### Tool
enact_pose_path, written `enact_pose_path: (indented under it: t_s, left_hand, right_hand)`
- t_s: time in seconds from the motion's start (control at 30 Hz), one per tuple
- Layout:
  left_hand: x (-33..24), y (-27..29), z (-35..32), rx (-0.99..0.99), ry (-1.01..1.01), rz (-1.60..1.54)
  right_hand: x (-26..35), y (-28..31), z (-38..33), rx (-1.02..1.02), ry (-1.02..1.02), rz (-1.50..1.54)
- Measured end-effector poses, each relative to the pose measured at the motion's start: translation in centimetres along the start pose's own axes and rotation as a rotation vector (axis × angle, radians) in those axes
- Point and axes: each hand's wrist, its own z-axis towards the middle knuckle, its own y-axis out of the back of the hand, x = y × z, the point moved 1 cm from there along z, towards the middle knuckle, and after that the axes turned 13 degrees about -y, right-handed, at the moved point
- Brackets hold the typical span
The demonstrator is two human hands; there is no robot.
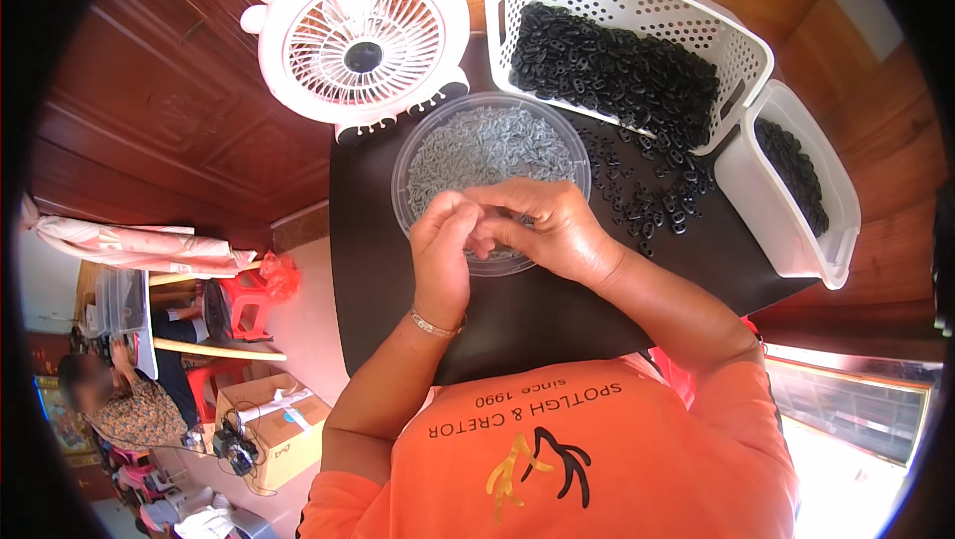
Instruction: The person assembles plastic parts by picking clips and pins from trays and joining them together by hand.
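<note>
Both hands meet fingertip to fingertip over the near part of a round clear plastic tub (402, 181). Small grey pieces (487, 146) fill it. My left hand (444, 233) is closed, thumb and fingers drawn together. My right hand (559, 229) pinches against it from the other side, its fingers curled. A little dark shape shows between the right fingers, too small and too covered to name. Right of the tub, loose black oval pieces (662, 181) with holes lie scattered on the dark tabletop (388, 315).
A white perforated basket (741, 32) heaped with black pieces stands at the back right. Beside it is a smaller white bin (761, 186) with more. A white animal-shaped fan (363, 52) stands back left. Far left are a seated person, red stools (249, 300) and a cardboard box (284, 430).
</note>
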Motion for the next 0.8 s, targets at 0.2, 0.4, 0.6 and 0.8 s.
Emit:
enact_pose_path:
  t_s: [0.2, 0.4, 0.6, 0.8]
  left_hand:
    - [-0.2, -0.9, 0.2, -0.066, 0.025, -0.001]
    - [-0.8, 1.0, 1.2, -0.137, -0.025, 0.039]
    - [-0.9, 1.3, 1.6, -0.153, -0.047, 0.033]
    - [-1.1, 1.3, 1.6, -0.153, -0.042, 0.060]
  right_hand:
    - [-1.1, 0.2, 0.5, -0.039, -0.047, -0.002]
    - [-0.5, 3.7, 1.7, 0.087, 0.041, -0.368]
    - [-0.7, 1.5, 0.1, 0.256, 0.003, -0.709]
    - [-1.7, 0.4, 0.3, 0.225, -0.041, -0.853]
